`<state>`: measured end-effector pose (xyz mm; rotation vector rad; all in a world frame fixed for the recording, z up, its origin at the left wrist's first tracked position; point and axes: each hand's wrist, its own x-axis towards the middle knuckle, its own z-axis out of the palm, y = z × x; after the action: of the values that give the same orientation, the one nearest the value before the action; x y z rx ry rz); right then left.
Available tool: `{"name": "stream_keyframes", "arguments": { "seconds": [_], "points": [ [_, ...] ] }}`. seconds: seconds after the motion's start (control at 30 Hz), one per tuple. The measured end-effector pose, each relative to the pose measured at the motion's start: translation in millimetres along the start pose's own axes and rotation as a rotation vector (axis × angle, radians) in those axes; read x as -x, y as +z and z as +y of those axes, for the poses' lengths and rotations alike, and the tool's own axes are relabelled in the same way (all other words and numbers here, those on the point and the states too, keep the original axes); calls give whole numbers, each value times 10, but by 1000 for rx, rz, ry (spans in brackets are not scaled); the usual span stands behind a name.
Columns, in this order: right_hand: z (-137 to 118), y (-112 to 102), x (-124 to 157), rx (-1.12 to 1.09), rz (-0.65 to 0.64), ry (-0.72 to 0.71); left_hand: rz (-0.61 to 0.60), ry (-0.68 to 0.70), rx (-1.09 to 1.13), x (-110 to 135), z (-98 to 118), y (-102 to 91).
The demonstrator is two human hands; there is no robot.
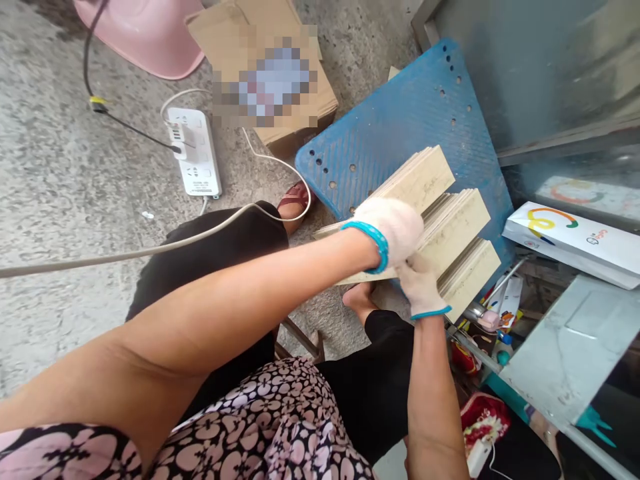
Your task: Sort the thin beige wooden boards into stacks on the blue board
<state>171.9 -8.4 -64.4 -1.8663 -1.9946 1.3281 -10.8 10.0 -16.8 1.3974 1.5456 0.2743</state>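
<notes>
Three stacks of thin cream-coloured boards lie side by side on a blue plastic surface with holes (400, 113): the upper stack (425, 177), the middle stack (463, 230) and the lower stack (473, 277). My left hand (393, 227), in a whitish knit glove with a teal cuff, is curled over the stacks. Its fingertips are hidden. Close below it, my right hand (423, 287) wears a matching glove and rests by the middle and lower stacks with its fingers bent in. What either hand grips is covered by the gloves.
A cardboard box (280, 137) with a blurred patch stands behind the blue surface. On the concrete floor lie a white power strip (195, 153) and a pink basin (150, 33). A pale cable (125, 257) crosses at left. To the right are a white paper bag (575, 240) and a cluttered shelf.
</notes>
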Motion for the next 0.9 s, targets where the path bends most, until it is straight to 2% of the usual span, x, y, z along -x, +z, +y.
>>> {"name": "stream_keyframes", "arguments": {
  "seconds": [0.07,0.13,0.27,0.4,0.47,0.6,0.77,0.9],
  "points": [
    [-7,-217,44,-70,54,-46,0,40,-154,-32,9,-195],
    [6,-375,63,-186,156,-49,20,42,-182,-55,2,-294],
    [34,-533,16,-434,313,-32,8,49,-124,-88,-63,-299],
    [10,-604,-49,-520,384,-60,-41,-26,-28,-112,-82,-233],
    [4,-623,-59,-566,391,-49,-58,-32,5,-127,-73,-179],
    [23,-613,-48,-713,411,-16,-4,-13,104,-171,-73,-31],
    [56,-497,-37,-897,389,19,132,-203,160,-217,-81,70],
    [61,-306,-7,-844,355,111,247,-318,286,-229,-42,60]
  ]
}}
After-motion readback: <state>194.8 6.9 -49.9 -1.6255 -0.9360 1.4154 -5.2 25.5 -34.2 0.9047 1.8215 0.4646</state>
